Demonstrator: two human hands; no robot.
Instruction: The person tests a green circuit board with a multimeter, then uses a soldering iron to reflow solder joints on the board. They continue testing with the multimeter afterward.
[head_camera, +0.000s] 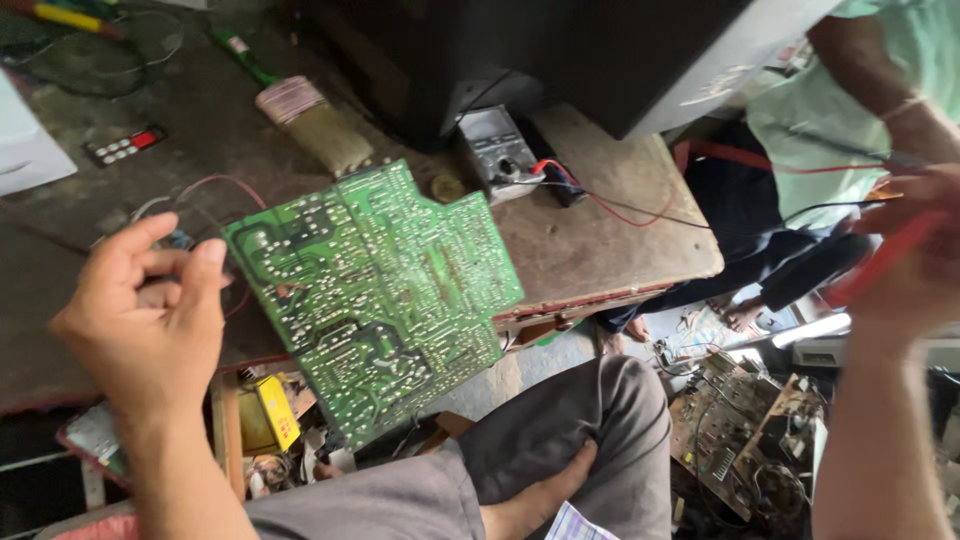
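Note:
A large green circuit board (375, 290) lies solder side up, tilted over the front edge of a worn wooden workbench (610, 240). My left hand (145, 320) is at the board's left edge, fingers curled and pinching near its corner; whether it grips the board I cannot tell for sure. My right hand (915, 260) is raised at the far right, blurred, closed on a red test probe (880, 265). Red and black leads (600, 200) run from it to a grey multimeter (495, 150) lying behind the board.
A brush (310, 120) and a small remote (125, 145) lie on the bench. A dark television casing (560, 50) stands at the back. Another person in a green shirt (840, 110) sits at the right. More circuit boards (745, 430) lie on the floor. My grey-trousered knee (560, 430) is below.

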